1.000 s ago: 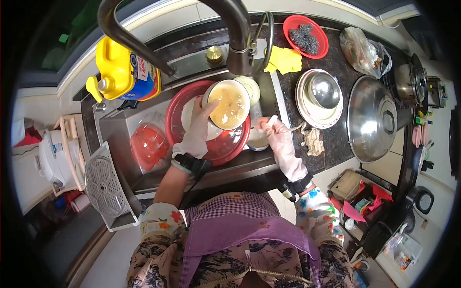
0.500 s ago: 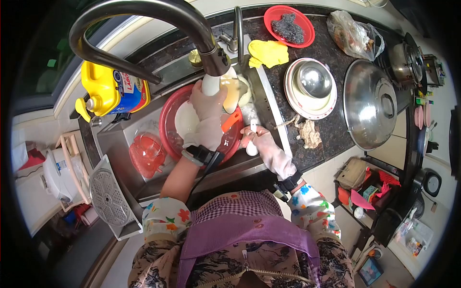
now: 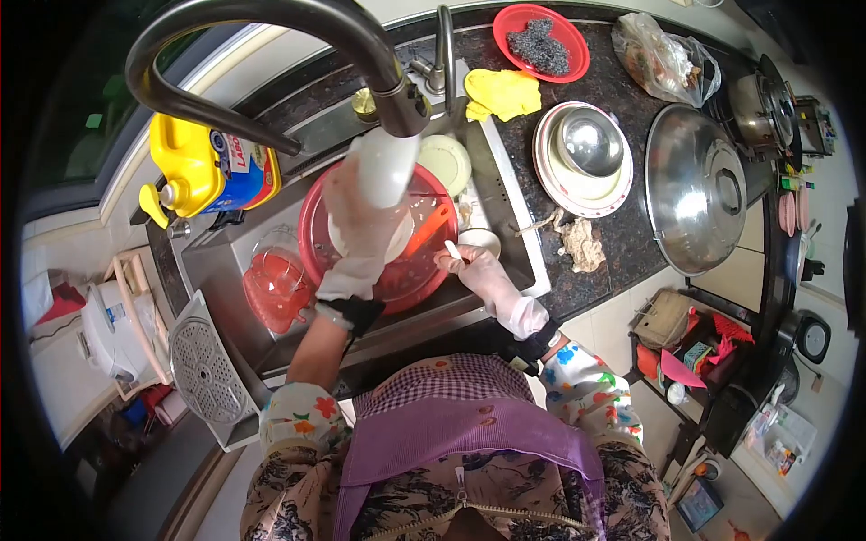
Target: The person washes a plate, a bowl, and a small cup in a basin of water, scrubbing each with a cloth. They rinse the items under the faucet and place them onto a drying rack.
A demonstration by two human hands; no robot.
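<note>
My left hand [image 3: 356,221], in a thin whitish glove, is over the red basin [image 3: 309,203] in the sink, beneath the faucet [image 3: 403,106]. A white rounded piece [image 3: 388,171] below the spout overlaps it. Motion blur hides its fingers and whether it grips that piece. In my gloved right hand [image 3: 483,275], closed at the basin's right rim, is a white spoon [image 3: 453,251], mostly hidden by the fingers. A white bowl [image 3: 481,240] lies just beyond this hand. In the basin are a pale round dish [image 3: 397,236] and an orange handle [image 3: 428,231].
A pale green plate [image 3: 445,166] lies right of the basin. Left of it sit a red strainer-like piece [image 3: 275,290] and a yellow detergent jug [image 3: 180,167]. Stacked bowls [image 3: 591,144], a yellow cloth [image 3: 505,95] and a large domed lid [image 3: 690,194] occupy the counter.
My left hand has moved left and away from the yellowish item it was near. My right hand has shifted slightly left, turning the spoon. The pale green plate shows more fully.
</note>
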